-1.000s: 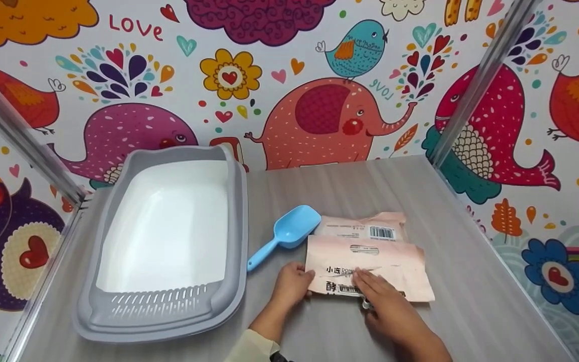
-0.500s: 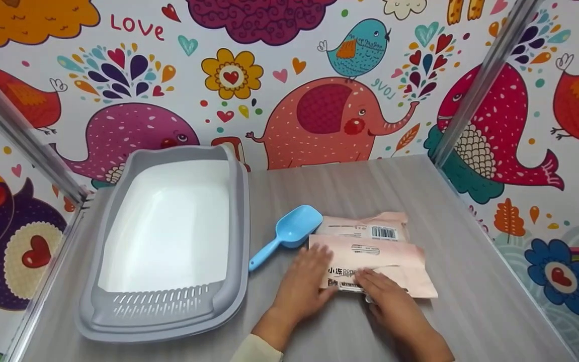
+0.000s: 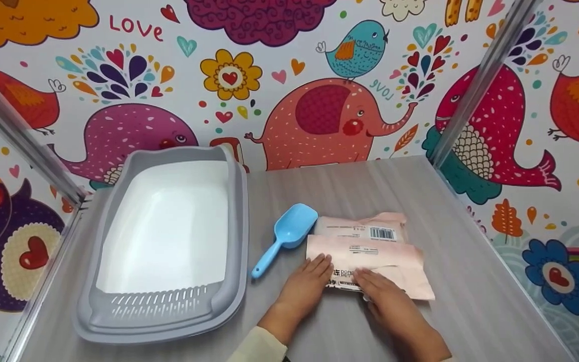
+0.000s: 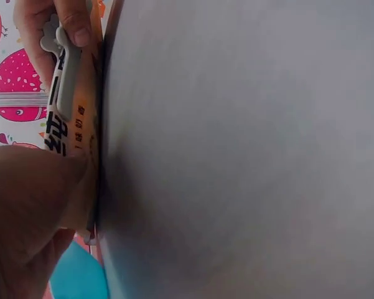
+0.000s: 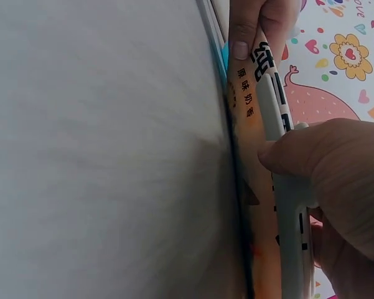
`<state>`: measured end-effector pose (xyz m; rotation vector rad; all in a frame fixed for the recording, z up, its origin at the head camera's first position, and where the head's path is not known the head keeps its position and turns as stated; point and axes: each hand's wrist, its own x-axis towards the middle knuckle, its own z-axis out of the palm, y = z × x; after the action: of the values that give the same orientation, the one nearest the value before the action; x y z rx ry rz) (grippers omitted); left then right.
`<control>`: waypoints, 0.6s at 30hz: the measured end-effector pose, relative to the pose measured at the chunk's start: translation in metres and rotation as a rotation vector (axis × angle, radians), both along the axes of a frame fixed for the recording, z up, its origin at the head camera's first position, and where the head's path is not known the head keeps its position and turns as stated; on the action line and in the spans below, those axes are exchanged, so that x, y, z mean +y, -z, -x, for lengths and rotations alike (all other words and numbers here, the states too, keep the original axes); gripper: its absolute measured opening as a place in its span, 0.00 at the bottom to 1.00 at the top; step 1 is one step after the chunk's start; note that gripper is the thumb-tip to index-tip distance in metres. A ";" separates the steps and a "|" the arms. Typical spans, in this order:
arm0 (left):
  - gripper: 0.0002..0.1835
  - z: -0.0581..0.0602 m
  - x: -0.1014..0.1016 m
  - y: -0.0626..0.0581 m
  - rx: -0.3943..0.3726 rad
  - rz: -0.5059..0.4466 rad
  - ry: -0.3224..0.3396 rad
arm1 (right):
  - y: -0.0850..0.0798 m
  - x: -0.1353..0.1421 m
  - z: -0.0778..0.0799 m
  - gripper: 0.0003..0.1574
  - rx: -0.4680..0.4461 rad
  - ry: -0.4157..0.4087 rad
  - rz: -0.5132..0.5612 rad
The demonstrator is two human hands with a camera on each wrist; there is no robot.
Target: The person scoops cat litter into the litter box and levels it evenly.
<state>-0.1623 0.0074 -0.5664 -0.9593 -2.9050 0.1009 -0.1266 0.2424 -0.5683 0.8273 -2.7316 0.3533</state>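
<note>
A pale pink printed bag [image 3: 382, 255] lies folded over on the table in the head view. Along its near folded edge runs a light grey sealing clip [image 4: 68, 81] with a flower-shaped end. My left hand [image 3: 303, 286] pinches the left part of that edge, fingers on top and thumb on the front. On the clip, my right hand [image 3: 392, 306] presses its thumb against the front while other fingers reach behind; the right wrist view shows the clip [image 5: 289, 215] between them. Just left of the bag rests a blue scoop [image 3: 294, 226], touched by neither hand.
A grey litter box [image 3: 243, 216] with a white inside and a slotted front ledge takes up the table's left side. Printed wall panels [image 3: 279, 65] stand behind and on both sides, joined by metal posts [image 3: 480, 85]. The wood-grain table [image 3: 339, 186] runs up to them.
My left hand has shifted from the bag's left corner onto its top near the edge. The scoop has moved slightly, its handle turning toward me. My right hand stays at the clip.
</note>
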 end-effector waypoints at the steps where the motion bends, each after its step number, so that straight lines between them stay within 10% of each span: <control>1: 0.26 0.001 0.001 0.000 -0.009 0.012 -0.005 | 0.000 0.000 0.002 0.39 -0.013 0.000 -0.004; 18: 0.26 0.044 0.007 0.011 -0.192 -0.092 -0.154 | 0.001 -0.002 0.056 0.37 -0.145 -0.029 -0.007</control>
<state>-0.2063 0.0142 -0.5772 -0.7698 -3.1235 -0.1215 -0.1828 0.2399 -0.5694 0.8756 -2.8578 0.4253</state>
